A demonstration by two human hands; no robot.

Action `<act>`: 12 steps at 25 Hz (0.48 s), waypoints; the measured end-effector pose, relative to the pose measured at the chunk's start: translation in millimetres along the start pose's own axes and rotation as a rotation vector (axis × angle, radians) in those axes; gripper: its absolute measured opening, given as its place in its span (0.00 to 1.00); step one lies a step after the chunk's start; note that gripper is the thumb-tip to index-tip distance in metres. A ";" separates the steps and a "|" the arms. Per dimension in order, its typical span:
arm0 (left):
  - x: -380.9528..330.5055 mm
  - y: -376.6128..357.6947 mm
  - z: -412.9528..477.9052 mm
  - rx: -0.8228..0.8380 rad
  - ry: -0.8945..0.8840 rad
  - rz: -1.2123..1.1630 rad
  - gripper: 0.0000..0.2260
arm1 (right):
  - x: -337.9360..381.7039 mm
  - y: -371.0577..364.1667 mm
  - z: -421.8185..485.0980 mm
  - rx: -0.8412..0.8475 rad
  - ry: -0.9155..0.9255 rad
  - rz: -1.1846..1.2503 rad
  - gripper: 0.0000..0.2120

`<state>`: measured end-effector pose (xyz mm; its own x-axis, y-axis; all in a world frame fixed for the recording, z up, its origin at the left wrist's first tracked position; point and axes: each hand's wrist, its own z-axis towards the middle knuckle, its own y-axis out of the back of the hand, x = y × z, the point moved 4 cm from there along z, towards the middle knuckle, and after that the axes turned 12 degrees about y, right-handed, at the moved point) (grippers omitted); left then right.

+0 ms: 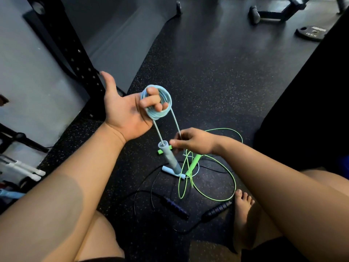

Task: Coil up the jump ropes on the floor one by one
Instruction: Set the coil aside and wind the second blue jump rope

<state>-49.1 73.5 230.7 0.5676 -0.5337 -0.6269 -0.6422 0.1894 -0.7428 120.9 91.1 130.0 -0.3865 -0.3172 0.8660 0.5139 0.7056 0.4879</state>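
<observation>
Encircling the left hand's (122,108) fingers (150,102), coils of pale-blue jump rope (168,97).

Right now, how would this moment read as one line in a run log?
left hand: blue rope coil round fingers; right hand: pinches its strand; green rope, black rope: loose on floor

Gym-type room with black speckled rubber floor (217,76) all over, a grey wall (22,76) on the left, a black rack upright (75,53) with holes crossing the upper left, a grey mat (128,40) up top and a weight plate (311,33) lying flat upper right.
</observation>
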 end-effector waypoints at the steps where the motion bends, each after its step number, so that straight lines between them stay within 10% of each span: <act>1: -2.9 2.1 -0.3 0.015 -0.058 -0.055 0.47 | -1.5 0.0 0.8 0.019 -0.007 -0.052 0.09; 12: -5.6 29.0 11.6 -0.429 -0.254 0.217 0.52 | 66.9 2.4 -5.4 0.010 0.182 -0.407 0.12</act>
<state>-65.0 91.5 209.9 0.4709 -0.2935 -0.8319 -0.8811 -0.1089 -0.4602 100.4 68.1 189.6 -0.4141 -0.6760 0.6095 0.3400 0.5063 0.7925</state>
